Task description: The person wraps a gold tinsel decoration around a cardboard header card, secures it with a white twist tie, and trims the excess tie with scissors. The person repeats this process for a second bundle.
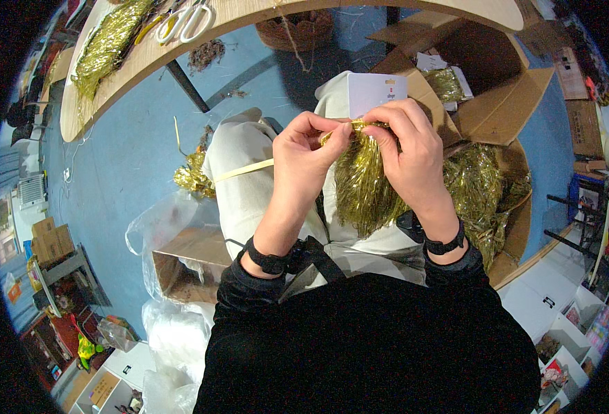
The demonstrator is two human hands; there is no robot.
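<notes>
Gold tinsel (362, 181) hangs in a thick bunch over my lap, its upper edge pinched between my two hands. My left hand (309, 150) grips that edge with thumb and forefinger. My right hand (410, 142) holds the same edge a few centimetres to the right. Behind the tinsel's top stands a white header card (377, 93) bearing some print; how it joins the tinsel is hidden by my fingers. A pale yellow strip (243, 169) runs from behind my left hand across my left trouser leg.
Scissors with white handles (185, 26) and more gold tinsel (110, 52) lie on the wooden table (84, 116) ahead. At my right, an open cardboard box (506, 114) stands near a heap of tinsel (472, 186). Clear plastic bags (175, 331) and a carton (188, 264) sit at my left.
</notes>
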